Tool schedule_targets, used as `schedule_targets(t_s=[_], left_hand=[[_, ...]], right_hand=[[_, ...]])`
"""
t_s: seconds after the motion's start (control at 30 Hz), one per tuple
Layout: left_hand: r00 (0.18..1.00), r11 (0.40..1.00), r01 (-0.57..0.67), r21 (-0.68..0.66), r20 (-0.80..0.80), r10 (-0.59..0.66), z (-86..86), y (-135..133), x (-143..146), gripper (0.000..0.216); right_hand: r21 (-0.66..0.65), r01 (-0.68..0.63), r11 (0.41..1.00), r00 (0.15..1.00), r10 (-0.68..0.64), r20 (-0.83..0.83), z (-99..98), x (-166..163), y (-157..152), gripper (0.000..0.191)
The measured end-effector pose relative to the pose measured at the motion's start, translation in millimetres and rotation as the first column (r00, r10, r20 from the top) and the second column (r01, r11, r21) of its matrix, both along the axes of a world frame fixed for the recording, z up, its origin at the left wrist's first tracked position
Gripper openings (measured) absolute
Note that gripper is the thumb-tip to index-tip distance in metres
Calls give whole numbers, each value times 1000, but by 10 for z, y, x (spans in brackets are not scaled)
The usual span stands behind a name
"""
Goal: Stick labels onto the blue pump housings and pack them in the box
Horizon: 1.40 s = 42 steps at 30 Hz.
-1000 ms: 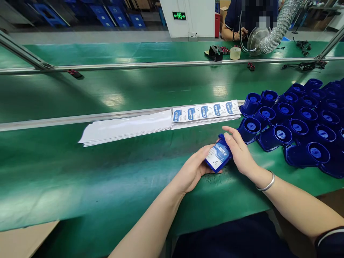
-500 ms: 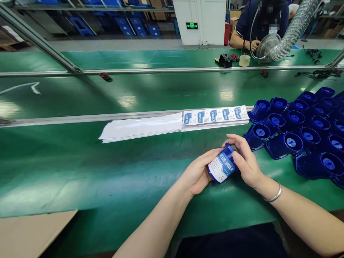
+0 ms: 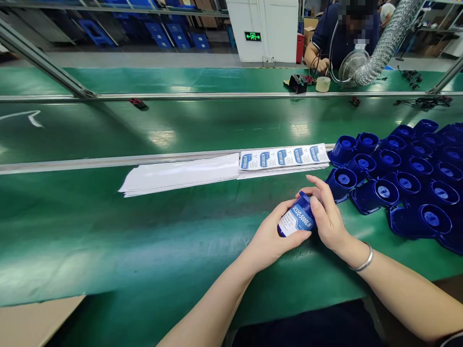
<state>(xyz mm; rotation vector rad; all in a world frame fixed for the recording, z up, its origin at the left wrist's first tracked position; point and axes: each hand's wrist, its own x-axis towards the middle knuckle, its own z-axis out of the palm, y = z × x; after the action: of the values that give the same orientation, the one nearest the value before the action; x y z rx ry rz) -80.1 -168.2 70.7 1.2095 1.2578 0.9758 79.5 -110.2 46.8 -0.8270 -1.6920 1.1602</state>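
Note:
Both hands hold a dark blue plastic pump housing point(image 3: 306, 205) above the green bench. A blue and white label point(image 3: 297, 220) printed "DCS2Q-5000L/H" is on its curved side, facing me. My left hand point(image 3: 272, 236) wraps it from the left, with the thumb lying across the label's lower edge. On the right, my right hand point(image 3: 327, 212) grips the housing's upper end between thumb and fingers, its index finger raised. A metal bangle point(image 3: 362, 258) is on my right wrist. Beyond the hands lies a sheet of similar labels point(image 3: 284, 157) on a stack.
Many similar blue housings point(image 3: 407, 182) stand close together at the right. White backing sheets point(image 3: 181, 174) lie left of the labels along a metal rail point(image 3: 72, 165). Across the bench sits a co-worker point(image 3: 342, 38) behind a flexible duct point(image 3: 388, 43). A brown board point(image 3: 39, 318) is at lower left.
My left thumb has moved from the housing's upper side down onto the label's lower part. My right hand keeps its grip. The whole view has shifted slightly.

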Motion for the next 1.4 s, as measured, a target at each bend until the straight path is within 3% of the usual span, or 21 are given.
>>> schedule_targets(t_s=[0.17,0.27,0.33,0.4,0.5,0.57,0.67,0.77,0.9,1.03,1.17,1.27,1.33,1.4], left_hand=[[966,993,39,108,-257,-10,-17,-15,-10,74],[950,989,50,137,-312,-5,-18,-13,-55,82],[980,995,49,91,-196,-31,-15,7,-84,81],[999,1000,-3,-4,52,3,-18,33,-95,63],[916,977,-113,-180,362,173,-38,61,-67,43],[862,959,-122,-256,452,230,-52,62,-35,37],[850,961,-113,-251,476,225,-58,46,-2,32],[919,986,-89,-142,370,136,-48,30,-8,33],[999,998,-29,53,-12,29,-38,21,-41,41],[929,978,46,204,-369,33,-48,0,-17,52],[877,975,61,214,-477,50,-55,-20,20,57],[921,990,16,142,-388,41,-49,-9,4,68],[986,998,-45,54,-161,53,-43,9,-19,65],[982,992,-110,-65,148,119,-36,26,-34,49]], right_hand=[[5,13,1000,1000,-13,-27,4,-7,6,48],[12,-4,1000,1000,4,-20,14,-8,9,50],[-3,-9,1000,1000,9,-11,14,-7,11,51],[-9,-20,1000,1000,20,-5,6,-6,4,51],[22,-67,998,998,67,-3,-13,-10,-22,53],[57,-98,994,995,98,-8,-23,-14,-42,54],[90,-99,991,995,101,-16,-22,-18,-56,52],[84,-63,994,998,64,-11,-8,-15,-53,49],[79,-38,996,999,37,10,10,-21,-60,47],[90,-3,996,999,-1,44,19,-46,-80,47],[112,-22,993,999,16,50,12,-53,-68,48],[86,-45,995,998,40,56,0,-31,-45,49],[64,-53,997,997,50,50,-6,-14,-35,50],[78,-77,994,997,75,27,-12,-2,-35,52]])
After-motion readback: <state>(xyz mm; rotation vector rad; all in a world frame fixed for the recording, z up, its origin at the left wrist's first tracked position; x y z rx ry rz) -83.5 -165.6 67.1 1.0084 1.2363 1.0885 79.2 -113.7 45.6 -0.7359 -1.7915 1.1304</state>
